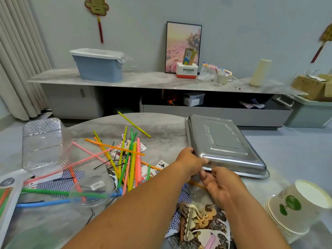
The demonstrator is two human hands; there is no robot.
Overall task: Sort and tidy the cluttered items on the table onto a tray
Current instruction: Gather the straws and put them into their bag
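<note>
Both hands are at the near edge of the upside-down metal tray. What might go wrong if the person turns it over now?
1. The metal tray already overhangs the table edge on its right side, so it may slip off.
2. Swinging it over could scatter the paper clips and straws lying beside it.
3. The left hand and right hand grip only one edge, which may slip.

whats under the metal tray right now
The metal tray lies upside down on the table; both hands grip its near edge. Whatever is beneath its body is hidden.

Ahead of you a pale grey-blue wall (233,24) backs a long low cabinet (125,81), with cream curtains (16,60) at upper left.
</note>
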